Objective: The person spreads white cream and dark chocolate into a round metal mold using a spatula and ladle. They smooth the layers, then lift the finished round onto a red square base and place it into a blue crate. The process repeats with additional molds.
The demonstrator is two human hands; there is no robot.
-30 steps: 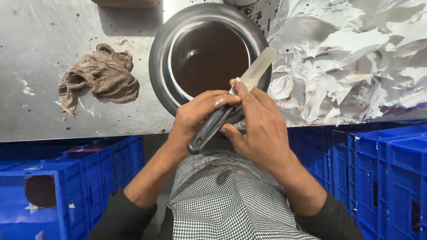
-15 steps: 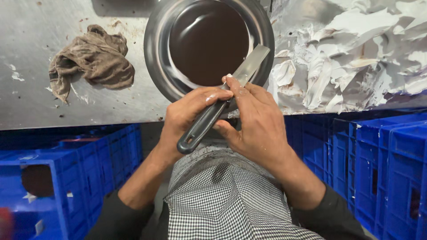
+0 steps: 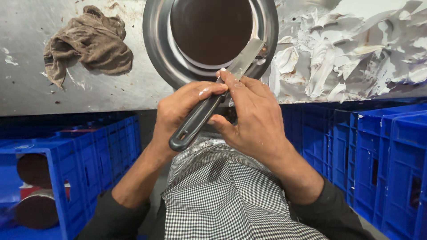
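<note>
No packages, labels, signs or screens are seen. The nearest to packaging are blue plastic crates (image 3: 80,164) stacked lower left and more blue crates (image 3: 373,155) at the right, slotted walls, nothing printed visible on them.

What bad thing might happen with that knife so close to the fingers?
The right hand has fingers on the knife blade, so a slip might cut them. White smears on both hands may make the handle slippery in the left hand. The blade tip could also bump the metal plate.
</note>
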